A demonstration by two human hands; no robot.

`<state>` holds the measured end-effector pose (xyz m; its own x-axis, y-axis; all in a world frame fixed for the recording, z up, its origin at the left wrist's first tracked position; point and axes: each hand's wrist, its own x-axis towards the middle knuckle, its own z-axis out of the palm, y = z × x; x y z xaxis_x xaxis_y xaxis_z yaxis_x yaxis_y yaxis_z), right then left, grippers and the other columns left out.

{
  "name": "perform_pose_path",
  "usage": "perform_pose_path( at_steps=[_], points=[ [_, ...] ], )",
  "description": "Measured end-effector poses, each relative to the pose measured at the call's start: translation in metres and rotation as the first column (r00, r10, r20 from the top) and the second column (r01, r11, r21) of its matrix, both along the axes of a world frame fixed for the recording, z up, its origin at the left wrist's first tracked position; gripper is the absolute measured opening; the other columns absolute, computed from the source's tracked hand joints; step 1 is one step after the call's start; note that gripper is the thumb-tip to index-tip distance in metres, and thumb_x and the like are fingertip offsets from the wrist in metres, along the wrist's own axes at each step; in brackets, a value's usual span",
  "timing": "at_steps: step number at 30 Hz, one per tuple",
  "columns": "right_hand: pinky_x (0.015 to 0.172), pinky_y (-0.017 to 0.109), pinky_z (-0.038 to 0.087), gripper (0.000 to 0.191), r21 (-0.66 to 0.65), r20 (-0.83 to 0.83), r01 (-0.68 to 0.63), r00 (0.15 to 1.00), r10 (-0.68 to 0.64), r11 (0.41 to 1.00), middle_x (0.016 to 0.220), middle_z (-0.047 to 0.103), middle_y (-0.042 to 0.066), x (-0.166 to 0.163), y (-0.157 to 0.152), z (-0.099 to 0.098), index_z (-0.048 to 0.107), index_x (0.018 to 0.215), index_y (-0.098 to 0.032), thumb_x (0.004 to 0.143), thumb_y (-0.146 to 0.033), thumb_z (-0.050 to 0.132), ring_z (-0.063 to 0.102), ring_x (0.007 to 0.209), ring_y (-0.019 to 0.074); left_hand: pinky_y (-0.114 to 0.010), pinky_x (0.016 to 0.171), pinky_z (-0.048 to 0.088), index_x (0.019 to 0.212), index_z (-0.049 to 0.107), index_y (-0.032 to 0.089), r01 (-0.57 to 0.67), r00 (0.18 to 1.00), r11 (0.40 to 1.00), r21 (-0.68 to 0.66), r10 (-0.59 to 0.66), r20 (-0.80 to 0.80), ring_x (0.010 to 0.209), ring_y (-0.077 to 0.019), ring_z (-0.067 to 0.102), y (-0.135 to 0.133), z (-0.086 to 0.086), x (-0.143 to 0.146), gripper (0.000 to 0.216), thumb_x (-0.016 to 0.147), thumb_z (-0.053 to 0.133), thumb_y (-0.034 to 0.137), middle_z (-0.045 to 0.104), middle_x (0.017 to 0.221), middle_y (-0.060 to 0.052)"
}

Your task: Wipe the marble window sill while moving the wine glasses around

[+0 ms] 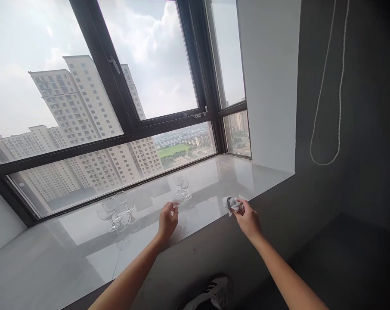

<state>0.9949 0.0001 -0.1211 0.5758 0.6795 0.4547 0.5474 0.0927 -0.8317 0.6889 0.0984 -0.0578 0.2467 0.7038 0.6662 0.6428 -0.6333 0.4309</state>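
My left hand (168, 218) is closed in a pinch above the front part of the glossy windowsill (208, 209). A clear glass piece (175, 206) shows at its fingertips, seemingly part of a stemmed wine glass; its outline is faint against the sill. My right hand (248, 218) grips a crumpled grey-white cloth (232, 205) over the sill's front edge. Just beyond my left hand, clear stemmed glassware (182, 184) stands near the window. Farther left is a group of several stemmed wine glasses (109, 206), upright and close together.
A dark-framed window (130, 133) with metal handles rises behind the sill. On the right are a white wall section (272, 86) and a hanging looped bead cord (340, 107). Below the sill edge, a shoe (216, 292) shows at the bottom.
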Motion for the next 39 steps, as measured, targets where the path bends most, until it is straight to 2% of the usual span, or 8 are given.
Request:
perform_pose_path(
  at_steps=[8, 11, 18, 24, 29, 32, 36, 39],
  points=[
    [0.065, 0.029, 0.044, 0.04, -0.092, 0.086, 0.1, 0.992, -0.092, 0.991, 0.098, 0.07, 0.01, -0.013, -0.003, 0.015, 0.055, 0.121, -0.022, 0.083, -0.036, 0.054, 0.066, 0.086, 0.0243, -0.029, 0.078, 0.043, 0.095, 0.06, 0.021, 0.002, 0.98, 0.997, 0.071, 0.012, -0.197, 0.091, -0.0189, 0.059, -0.014, -0.008, 0.023, 0.019, 0.091, 0.041, 0.021, 0.066, 0.094, -0.005],
    [0.065, 0.028, 0.044, 0.043, -0.046, 0.12, 0.119, 0.986, -0.113, 0.992, 0.104, 0.068, 0.01, -0.028, -0.005, 0.028, 0.05, 0.126, -0.022, 0.085, -0.032, 0.052, 0.065, 0.091, 0.0237, -0.028, 0.076, 0.042, 0.097, 0.059, 0.022, -0.067, 0.972, 0.997, 0.047, 0.076, -0.222, 0.09, -0.0195, 0.06, -0.015, -0.008, 0.02, 0.02, 0.093, 0.04, 0.023, 0.067, 0.093, -0.005],
    [0.067, 0.028, 0.046, 0.045, 0.09, 0.132, 0.01, 0.991, -0.022, 0.996, 0.108, 0.065, 0.009, -0.06, -0.003, 0.058, 0.047, 0.128, -0.023, 0.084, -0.028, 0.052, 0.063, 0.09, 0.022, -0.028, 0.071, 0.039, 0.1, 0.058, 0.021, -0.151, 0.943, 0.989, -0.006, 0.142, -0.302, 0.086, -0.0197, 0.06, -0.019, -0.003, 0.025, 0.021, 0.094, 0.038, 0.021, 0.067, 0.092, -0.007],
    [0.075, 0.032, 0.048, 0.04, 0.135, 0.197, -0.046, 0.98, 0.019, 0.99, 0.101, 0.065, 0.009, -0.067, 0.001, 0.073, 0.057, 0.121, -0.022, 0.082, -0.021, 0.049, 0.061, 0.093, 0.0234, -0.027, 0.076, 0.04, 0.094, 0.058, 0.021, -0.006, 0.947, 0.997, 0.082, 0.032, -0.319, 0.091, -0.0186, 0.058, -0.022, -0.003, 0.026, 0.017, 0.09, 0.043, 0.014, 0.065, 0.091, -0.005],
    [0.08, 0.03, 0.049, 0.039, 0.156, 0.073, -0.262, 0.965, 0.254, 0.952, 0.096, 0.068, 0.006, -0.074, 0.009, 0.075, 0.062, 0.113, -0.023, 0.077, -0.016, 0.048, 0.063, 0.09, 0.02, -0.027, 0.077, 0.042, 0.089, 0.059, 0.021, 0.191, 0.915, 0.98, 0.061, -0.155, -0.373, 0.09, -0.0178, 0.054, -0.019, -0.002, 0.027, 0.017, 0.083, 0.049, 0.009, 0.062, 0.09, -0.004],
    [0.079, 0.029, 0.05, 0.038, 0.15, -0.123, -0.449, 0.875, 0.467, 0.881, 0.096, 0.07, 0.004, -0.083, 0.015, 0.071, 0.063, 0.105, -0.022, 0.071, -0.016, 0.047, 0.066, 0.09, 0.0186, -0.028, 0.08, 0.043, 0.087, 0.059, 0.02, 0.252, 0.897, 0.967, 0.046, -0.215, -0.386, 0.092, -0.0184, 0.053, -0.019, -0.001, 0.03, 0.021, 0.079, 0.048, 0.004, 0.061, 0.091, -0.005],
    [0.079, 0.028, 0.05, 0.035, 0.153, -0.273, -0.547, 0.777, 0.567, 0.823, 0.09, 0.071, 0.003, -0.094, 0.023, 0.061, 0.064, 0.095, -0.019, 0.063, -0.017, 0.049, 0.065, 0.088, 0.0188, -0.029, 0.084, 0.044, 0.089, 0.06, 0.02, 0.36, 0.854, 0.933, -0.01, -0.334, -0.399, 0.096, -0.0185, 0.052, -0.02, -0.001, 0.032, 0.028, 0.076, 0.045, 0.0, 0.061, 0.096, -0.006],
    [0.069, 0.026, 0.05, 0.032, 0.143, -0.303, -0.574, 0.75, 0.588, 0.806, 0.08, 0.069, 0.002, -0.103, 0.028, 0.051, 0.064, 0.09, -0.017, 0.062, -0.02, 0.051, 0.064, 0.078, 0.0175, -0.035, 0.091, 0.042, 0.091, 0.064, 0.019, 0.24, 0.921, 0.968, 0.077, -0.202, -0.332, 0.106, -0.0215, 0.049, -0.019, -0.003, 0.031, 0.027, 0.077, 0.049, 0.003, 0.057, 0.11, -0.009]
  ],
)
